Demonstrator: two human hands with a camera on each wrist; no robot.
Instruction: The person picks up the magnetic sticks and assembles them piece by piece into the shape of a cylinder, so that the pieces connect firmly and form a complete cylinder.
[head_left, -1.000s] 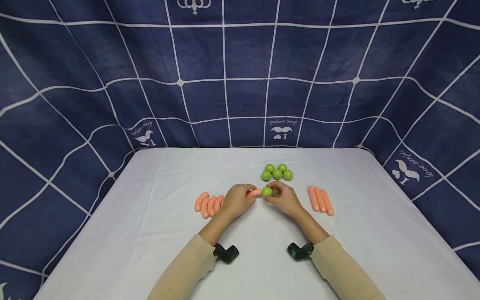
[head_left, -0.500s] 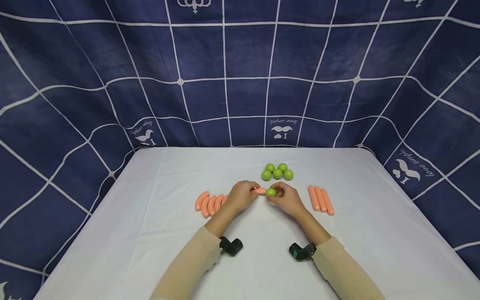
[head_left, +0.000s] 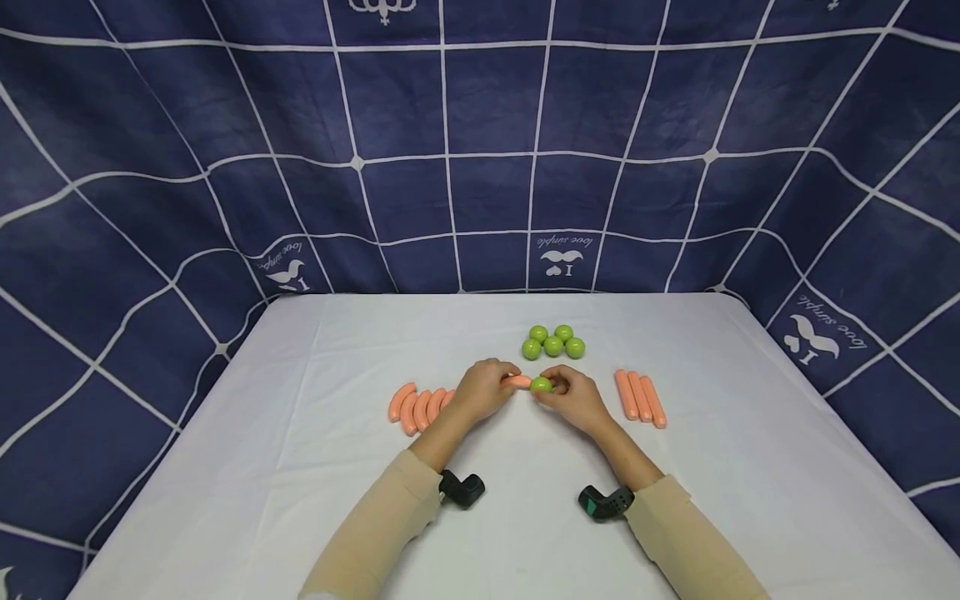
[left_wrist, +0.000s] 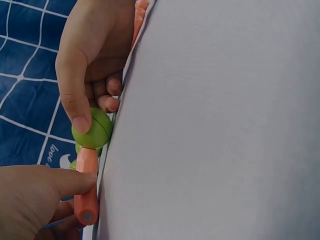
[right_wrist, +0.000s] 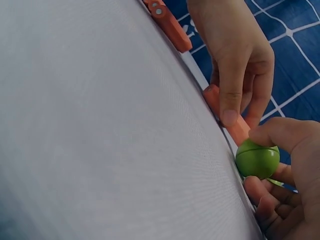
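Head view: white cloth-covered table (head_left: 187,500) beneath left hand (head_left: 483,390) and right hand (head_left: 576,400); navy white-gridded fabric curtain (head_left: 487,108) beyond them. Left hand pinches a salmon-pink cylinder (left_wrist: 87,162), its end touching a green ball (right_wrist: 257,159) pinched by right hand. Left hand sits slightly farther right than 1 s ago.

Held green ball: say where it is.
In the head view, the ball is right of centre, pinched by the right hand, touching the stick in the left hand.

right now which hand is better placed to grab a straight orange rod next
Probably the right hand: three straight orange rods lie nearer it, though it holds a glossy green ball; the left hand grips an orange stick.
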